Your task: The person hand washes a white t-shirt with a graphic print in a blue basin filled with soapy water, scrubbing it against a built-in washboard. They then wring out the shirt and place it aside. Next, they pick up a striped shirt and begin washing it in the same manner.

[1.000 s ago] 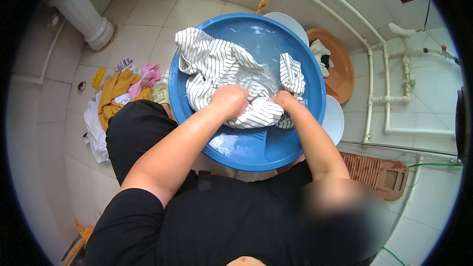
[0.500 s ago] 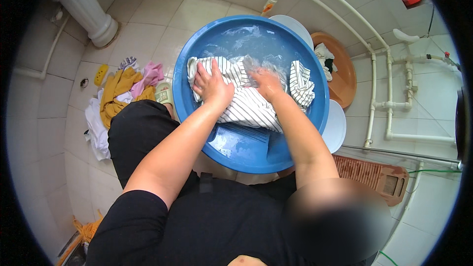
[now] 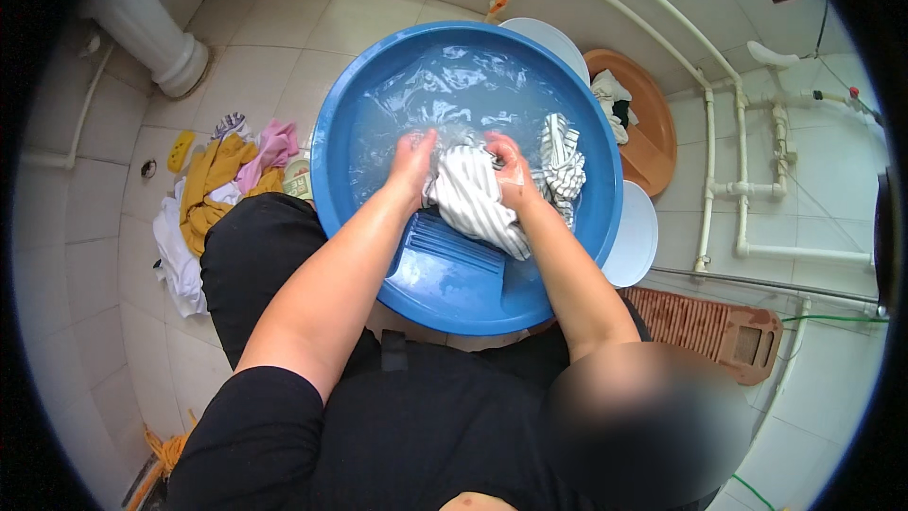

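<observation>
A big blue basin [image 3: 345, 114] holds water and a white-and-grey striped garment [image 3: 478, 203]. My left hand [image 3: 413, 161] grips the garment's left side at the waterline. My right hand [image 3: 509, 167] clutches it on the right, bunching the cloth between both hands. The cloth lies over the ribbed washboard part [image 3: 454, 246] of the basin's near wall. More of the striped cloth [image 3: 563, 161] trails in the water to the right.
A heap of yellow, pink and white clothes [image 3: 213, 189] lies on the tiled floor at the left. A brown basin [image 3: 643, 123] with laundry and white basins [image 3: 634, 237] stand at the right. White pipes [image 3: 747, 180] run along the wall; a toilet base [image 3: 142, 28] stands upper left.
The garment was lifted and spread over the basin, then pushed down into the water. Both hands have drawn together and bunched it against the ribbed wall.
</observation>
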The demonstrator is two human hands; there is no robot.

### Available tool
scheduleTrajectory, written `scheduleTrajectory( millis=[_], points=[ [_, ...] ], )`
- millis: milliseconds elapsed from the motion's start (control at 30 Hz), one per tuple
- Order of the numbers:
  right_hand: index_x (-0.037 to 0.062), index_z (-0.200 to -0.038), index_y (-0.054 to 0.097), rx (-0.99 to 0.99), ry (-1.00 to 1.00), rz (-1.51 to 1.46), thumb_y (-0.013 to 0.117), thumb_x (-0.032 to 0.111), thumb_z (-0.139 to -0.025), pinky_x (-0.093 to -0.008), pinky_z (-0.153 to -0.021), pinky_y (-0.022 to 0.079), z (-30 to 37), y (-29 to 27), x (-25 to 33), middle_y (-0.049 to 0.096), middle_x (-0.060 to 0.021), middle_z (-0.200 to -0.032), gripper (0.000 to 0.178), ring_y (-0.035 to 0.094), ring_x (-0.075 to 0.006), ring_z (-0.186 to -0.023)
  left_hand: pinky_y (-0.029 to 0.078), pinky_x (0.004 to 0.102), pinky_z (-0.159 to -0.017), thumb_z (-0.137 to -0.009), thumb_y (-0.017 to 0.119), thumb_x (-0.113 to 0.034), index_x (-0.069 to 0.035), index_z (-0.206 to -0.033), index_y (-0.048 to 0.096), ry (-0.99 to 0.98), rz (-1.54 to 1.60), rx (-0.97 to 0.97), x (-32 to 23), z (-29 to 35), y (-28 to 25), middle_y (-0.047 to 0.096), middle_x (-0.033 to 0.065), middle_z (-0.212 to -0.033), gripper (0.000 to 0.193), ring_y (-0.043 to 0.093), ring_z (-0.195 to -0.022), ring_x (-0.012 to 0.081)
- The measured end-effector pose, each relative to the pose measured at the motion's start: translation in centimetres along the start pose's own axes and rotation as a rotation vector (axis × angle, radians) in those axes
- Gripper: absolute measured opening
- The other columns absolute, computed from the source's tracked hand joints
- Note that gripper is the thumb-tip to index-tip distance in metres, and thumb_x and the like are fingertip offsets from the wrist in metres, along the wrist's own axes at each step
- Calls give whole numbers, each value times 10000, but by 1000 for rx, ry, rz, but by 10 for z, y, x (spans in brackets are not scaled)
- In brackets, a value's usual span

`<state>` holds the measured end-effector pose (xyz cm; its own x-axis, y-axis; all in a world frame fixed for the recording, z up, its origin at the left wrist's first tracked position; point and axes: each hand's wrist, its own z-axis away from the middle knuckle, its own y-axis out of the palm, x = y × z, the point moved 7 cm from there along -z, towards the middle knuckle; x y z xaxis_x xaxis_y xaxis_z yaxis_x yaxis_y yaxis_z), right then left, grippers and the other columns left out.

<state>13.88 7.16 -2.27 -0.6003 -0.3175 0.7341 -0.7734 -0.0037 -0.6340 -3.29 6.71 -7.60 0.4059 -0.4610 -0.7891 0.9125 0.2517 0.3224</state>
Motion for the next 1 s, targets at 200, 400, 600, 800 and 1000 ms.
scheduleTrajectory(
  millis=[200, 400, 600, 800, 1000],
  points=[
    [68, -861, 467, 80, -211, -204, 574, 68, -617, -354, -702, 454, 9, 3, 156, 560, -112, -911, 267, 555, -305, -814, 469, 389, -828, -870, 377, -494, -1, -1035, 541, -544, 584, 671, -16, 36, 41, 605, 159, -958, 546, 601, -847, 278],
    [108, -713, 531, -7, -420, 79, 622, 203, -613, -365, -578, 466, 13, 1, 193, 563, -91, -734, 165, 565, -283, -671, 499, 341, -659, -853, 493, -403, -53, -867, 557, -481, 343, 552, 1, 46, 33, 605, 97, -776, 356, 603, -701, 197],
    [72, -723, 594, -160, 324, 30, 579, 326, -750, -389, -605, 457, -14, -14, 57, 592, -140, -717, 256, 580, -321, -685, 487, 387, -782, -882, 408, -354, -52, -959, 577, -515, 386, 337, 19, 54, 47, 627, 116, -924, 355, 611, -831, 236],
    [77, -980, 587, -171, 671, 408, 562, 506, -749, -399, -804, 435, -1, -38, -24, 585, -143, -1007, 488, 553, -325, -945, 466, 315, -766, -844, 518, -139, -38, -1042, 495, -11, 41, 32, -41, 48, 29, 571, 88, -959, 223, 571, -849, 195],
    [84, -1034, 591, 489, 567, 695, 552, 504, -756, -406, -822, 437, -10, -19, -18, 541, -147, -1101, 505, 535, -309, -992, 422, 301, -824, -834, 536, -142, -19, -1227, 368, 30, 28, 59, -15, 18, 11, 521, 106, -1066, 444, 516, -956, 184]
  ],
)
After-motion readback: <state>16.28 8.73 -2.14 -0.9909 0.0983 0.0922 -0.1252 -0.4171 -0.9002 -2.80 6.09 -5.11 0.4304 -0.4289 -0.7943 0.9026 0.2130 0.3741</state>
